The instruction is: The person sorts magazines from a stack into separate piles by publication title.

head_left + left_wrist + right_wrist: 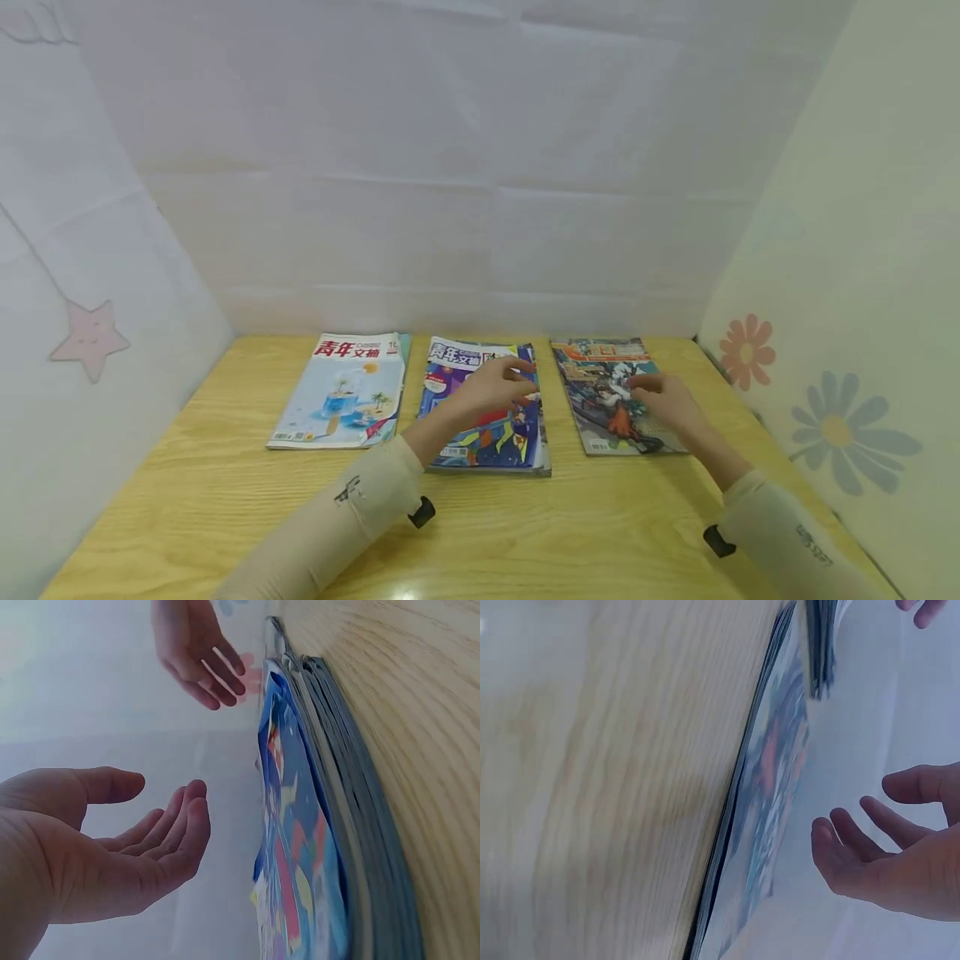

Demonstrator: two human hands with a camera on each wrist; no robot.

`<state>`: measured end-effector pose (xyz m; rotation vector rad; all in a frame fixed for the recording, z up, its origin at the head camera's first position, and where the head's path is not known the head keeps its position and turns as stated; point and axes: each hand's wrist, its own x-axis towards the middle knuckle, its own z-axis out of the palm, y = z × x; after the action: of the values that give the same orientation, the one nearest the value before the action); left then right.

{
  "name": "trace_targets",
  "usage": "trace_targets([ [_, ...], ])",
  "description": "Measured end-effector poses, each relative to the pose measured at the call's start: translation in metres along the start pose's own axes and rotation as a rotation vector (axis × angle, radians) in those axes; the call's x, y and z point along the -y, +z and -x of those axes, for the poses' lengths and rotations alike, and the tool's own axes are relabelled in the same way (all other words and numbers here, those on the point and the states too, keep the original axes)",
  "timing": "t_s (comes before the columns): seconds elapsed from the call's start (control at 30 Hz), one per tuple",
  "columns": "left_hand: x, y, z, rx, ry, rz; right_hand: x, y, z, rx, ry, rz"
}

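Two sleeved forearms extend over the near part of the wooden bench (225, 500). Left hand (491, 387) hovers above the middle stack of magazines (487, 433), fingers loosely curved, palm unoccupied; the left wrist view shows a clear gap between the fingers (176, 825) and the top cover, so nothing is gripped. Right hand (667, 400) hovers above the right magazine (607, 400), fingers relaxed and slightly bent, holding nothing; the right wrist view shows the fingers (855, 840) apart from the cover. Both items lie flat on the bench, side by side, separated by a narrow strip of wood. Left magazine (345, 392) lies flat beside the stack, untouched. Behind the row stands a white backdrop (450, 167).
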<state>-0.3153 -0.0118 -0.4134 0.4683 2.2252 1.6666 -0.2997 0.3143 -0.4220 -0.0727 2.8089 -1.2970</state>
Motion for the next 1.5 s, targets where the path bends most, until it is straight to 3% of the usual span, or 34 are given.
trace_targets([
  [0.27,0.018,-0.032,0.03,-0.116,0.031,0.001,0.024,0.032,0.003,0.087,0.008,-0.138],
  [0.4,0.028,-0.046,0.039,-0.16,0.035,0.024,0.029,0.045,0.005,0.114,-0.04,-0.167],
  [0.53,0.033,-0.057,0.048,-0.225,0.012,-0.027,0.033,0.057,0.005,0.141,-0.076,-0.21],
  [0.73,0.037,-0.072,0.061,-0.324,0.005,-0.111,0.039,0.068,0.002,0.148,-0.1,-0.213],
  [0.93,0.051,-0.085,0.061,-0.409,0.016,-0.148,0.048,0.076,-0.002,0.111,-0.075,-0.181],
  [1.03,0.059,-0.088,0.059,-0.393,-0.055,-0.204,0.052,0.081,-0.004,0.123,-0.06,-0.131],
  [1.17,0.068,-0.086,0.057,-0.284,-0.162,-0.236,0.054,0.088,-0.003,0.17,-0.041,-0.052],
  [1.27,0.072,-0.083,0.055,-0.244,-0.165,-0.262,0.055,0.093,-0.002,0.171,-0.031,-0.022],
  [1.5,0.068,-0.08,0.053,-0.297,-0.145,-0.327,0.057,0.1,-0.002,0.137,0.014,-0.117],
])
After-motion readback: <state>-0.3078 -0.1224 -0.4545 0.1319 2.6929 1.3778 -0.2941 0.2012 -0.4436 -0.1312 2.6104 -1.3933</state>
